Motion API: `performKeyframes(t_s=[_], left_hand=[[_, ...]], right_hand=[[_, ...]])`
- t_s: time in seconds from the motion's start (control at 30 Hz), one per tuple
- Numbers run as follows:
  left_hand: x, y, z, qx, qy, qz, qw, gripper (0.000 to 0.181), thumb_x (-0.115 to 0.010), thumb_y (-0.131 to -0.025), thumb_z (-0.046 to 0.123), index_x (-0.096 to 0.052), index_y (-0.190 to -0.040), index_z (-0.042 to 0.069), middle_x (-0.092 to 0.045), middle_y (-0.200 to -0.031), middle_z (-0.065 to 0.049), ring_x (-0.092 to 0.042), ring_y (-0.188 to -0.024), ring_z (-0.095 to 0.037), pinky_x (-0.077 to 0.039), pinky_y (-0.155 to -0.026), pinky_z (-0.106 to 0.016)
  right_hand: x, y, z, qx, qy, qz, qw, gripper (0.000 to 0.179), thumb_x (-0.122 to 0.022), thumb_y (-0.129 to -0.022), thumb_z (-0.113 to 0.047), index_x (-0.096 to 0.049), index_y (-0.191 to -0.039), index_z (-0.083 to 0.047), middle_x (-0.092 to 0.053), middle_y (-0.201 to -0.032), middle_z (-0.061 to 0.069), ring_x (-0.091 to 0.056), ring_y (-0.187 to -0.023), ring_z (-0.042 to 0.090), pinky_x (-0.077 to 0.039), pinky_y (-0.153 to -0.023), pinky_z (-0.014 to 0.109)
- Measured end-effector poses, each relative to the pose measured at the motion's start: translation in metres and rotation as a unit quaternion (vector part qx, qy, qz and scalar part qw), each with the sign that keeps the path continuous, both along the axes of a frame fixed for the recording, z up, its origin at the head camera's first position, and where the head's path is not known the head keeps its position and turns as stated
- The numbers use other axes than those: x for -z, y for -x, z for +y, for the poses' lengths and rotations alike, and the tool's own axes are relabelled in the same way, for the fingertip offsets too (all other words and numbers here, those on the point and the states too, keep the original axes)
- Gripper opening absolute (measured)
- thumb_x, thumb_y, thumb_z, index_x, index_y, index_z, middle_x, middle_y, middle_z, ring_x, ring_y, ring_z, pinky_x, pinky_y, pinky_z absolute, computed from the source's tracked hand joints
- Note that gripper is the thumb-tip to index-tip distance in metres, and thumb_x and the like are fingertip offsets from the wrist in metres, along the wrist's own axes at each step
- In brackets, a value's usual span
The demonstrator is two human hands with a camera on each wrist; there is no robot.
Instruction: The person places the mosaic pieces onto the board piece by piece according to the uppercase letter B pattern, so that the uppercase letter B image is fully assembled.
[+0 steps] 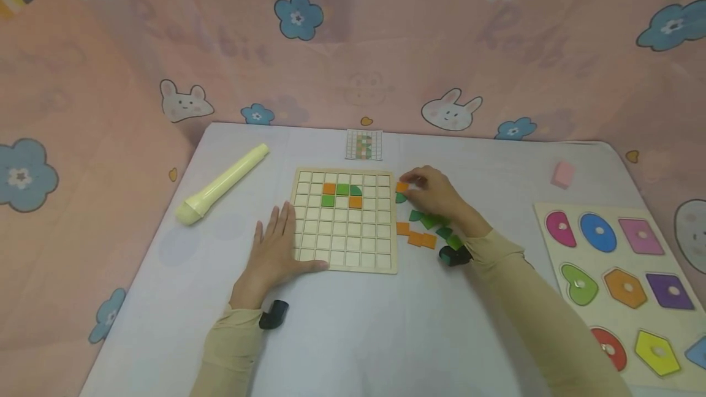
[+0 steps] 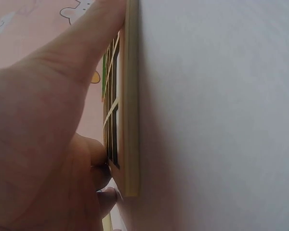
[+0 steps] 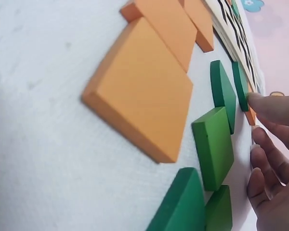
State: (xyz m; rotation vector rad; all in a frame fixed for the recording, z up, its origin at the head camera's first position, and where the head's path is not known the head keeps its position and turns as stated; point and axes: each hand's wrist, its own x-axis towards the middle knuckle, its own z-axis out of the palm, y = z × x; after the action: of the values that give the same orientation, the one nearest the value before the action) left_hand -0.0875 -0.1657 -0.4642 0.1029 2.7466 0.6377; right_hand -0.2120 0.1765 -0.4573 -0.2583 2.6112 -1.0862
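Our spread left hand (image 1: 273, 256) touches the board's (image 1: 337, 242) edge; our right hand (image 1: 439, 193) pinches an orange tile (image 1: 402, 187); nearer us, open bench (image 1: 342, 331)

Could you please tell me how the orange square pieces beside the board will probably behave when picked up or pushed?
The orange square pieces have thick, straight edges, so each is probably stiff. They look small against the right hand, so they are likely light. Their broad, flat faces suggest they would slide rather than roll.
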Motion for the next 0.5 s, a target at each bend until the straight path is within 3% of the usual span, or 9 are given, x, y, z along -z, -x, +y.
performKeyframes(t_s=[0.3, 0.5], left_hand=[[0.0001, -0.0006, 0.0002, -0.001, -0.002, 0.001, 1.0000, 0.145, -0.086, -0.076, 0.069, 0.003, -0.169, 0.001, 0.004, -0.179, -0.015, 0.008, -0.167, -0.036, 0.006, -0.133, -0.062], [-0.0001, -0.0005, -0.0001, -0.001, -0.001, -0.001, 1.0000, 0.145, -0.086, -0.076, 0.069, 0.003, -0.169, 0.001, 0.004, -0.179, -0.015, 0.008, -0.167, -0.036, 0.005, -0.133, -0.063]], right_hand=[[0.0025, -0.0030, -0.0022, 0.009, 0.006, 0.012, 0.9999, 0.031, -0.065, -0.102, -0.008, -0.066, -0.132, 0.001, -0.060, -0.136, 0.022, -0.053, -0.129, 0.039, -0.044, -0.116, 0.056], [0.0014, -0.0026, -0.0049, 0.004, 0.017, 0.028, 0.9995, 0.023, -0.065, -0.100, -0.005, -0.066, -0.123, 0.001, -0.065, -0.115, 0.019, -0.056, -0.101, 0.031, -0.049, -0.088, 0.037]])
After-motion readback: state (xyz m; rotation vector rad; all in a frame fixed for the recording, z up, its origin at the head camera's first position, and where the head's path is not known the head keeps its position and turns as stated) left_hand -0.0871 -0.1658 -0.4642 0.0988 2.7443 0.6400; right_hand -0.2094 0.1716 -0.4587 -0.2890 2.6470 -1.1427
